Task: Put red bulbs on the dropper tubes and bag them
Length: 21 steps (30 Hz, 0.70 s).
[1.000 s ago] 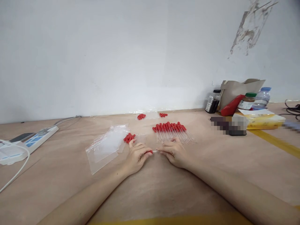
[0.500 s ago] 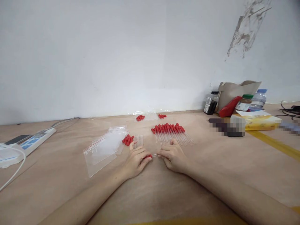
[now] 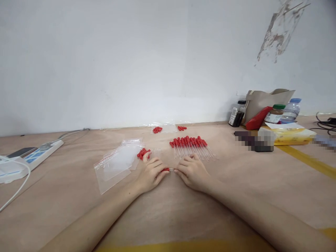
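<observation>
Both my hands rest on the brown table, fingertips nearly meeting. My left hand (image 3: 151,174) pinches a small red rubber bulb (image 3: 166,169). My right hand (image 3: 192,171) pinches the clear glass dropper tube (image 3: 172,169) that meets the bulb. Just beyond my right hand lies a row of several assembled droppers with red bulbs (image 3: 191,145). Past my left hand sit a small heap of loose red bulbs (image 3: 142,154) and a few bare glass tubes (image 3: 156,153).
Clear zip bags (image 3: 115,164) lie left of my hands. More red bulbs (image 3: 157,130) sit by the wall. A power strip (image 3: 31,157) with white cable is at far left. Bottles, a jar, a paper bag (image 3: 265,101) and a tissue pack (image 3: 291,136) crowd the right.
My hands stay together on the same dropper; the gap between bulb and tube has closed slightly. The camera view shifted a little.
</observation>
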{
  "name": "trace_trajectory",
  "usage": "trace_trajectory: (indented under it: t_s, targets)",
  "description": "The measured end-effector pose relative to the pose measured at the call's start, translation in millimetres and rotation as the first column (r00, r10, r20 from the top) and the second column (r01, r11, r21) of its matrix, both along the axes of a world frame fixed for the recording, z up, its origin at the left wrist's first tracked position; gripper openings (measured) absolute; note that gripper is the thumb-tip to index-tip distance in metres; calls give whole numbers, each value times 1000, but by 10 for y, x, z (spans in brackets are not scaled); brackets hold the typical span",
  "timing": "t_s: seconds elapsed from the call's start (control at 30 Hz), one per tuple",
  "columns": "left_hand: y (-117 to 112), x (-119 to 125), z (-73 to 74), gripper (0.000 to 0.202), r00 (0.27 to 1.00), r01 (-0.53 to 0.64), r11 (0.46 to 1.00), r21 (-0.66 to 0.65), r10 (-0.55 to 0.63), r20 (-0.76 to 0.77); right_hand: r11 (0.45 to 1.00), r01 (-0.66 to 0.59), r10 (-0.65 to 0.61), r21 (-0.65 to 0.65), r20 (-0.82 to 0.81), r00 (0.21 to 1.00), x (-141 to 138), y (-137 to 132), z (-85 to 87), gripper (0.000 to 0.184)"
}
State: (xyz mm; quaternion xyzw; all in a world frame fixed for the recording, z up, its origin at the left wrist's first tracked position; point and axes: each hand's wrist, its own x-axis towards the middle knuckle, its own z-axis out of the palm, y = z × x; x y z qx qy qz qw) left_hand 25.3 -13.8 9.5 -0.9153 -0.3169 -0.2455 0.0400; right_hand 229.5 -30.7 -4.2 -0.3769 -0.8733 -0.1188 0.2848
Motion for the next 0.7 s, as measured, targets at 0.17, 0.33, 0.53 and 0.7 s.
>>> trace_trajectory:
  t_s: [0.17, 0.33, 0.53, 0.7]
  targets:
    - [51, -87, -46, 18, 999, -32, 999, 38, 31, 10, 997, 71, -70, -9, 107, 992, 41, -49, 48, 21]
    - [206, -330, -94, 30, 944, -288, 954, 85, 268, 194, 871, 217, -305, -440, -140, 942, 130, 39, 9, 17]
    - [457, -618, -116, 26, 731, -551, 833, -45, 509, 454, 724, 307, -535, -618, -221, 816, 103, 297, 105, 27]
    - [507, -649, -196, 20, 729, -537, 834, -127, 535, 428, 754, 501, -582, -425, -80, 809, -236, 546, 142, 25]
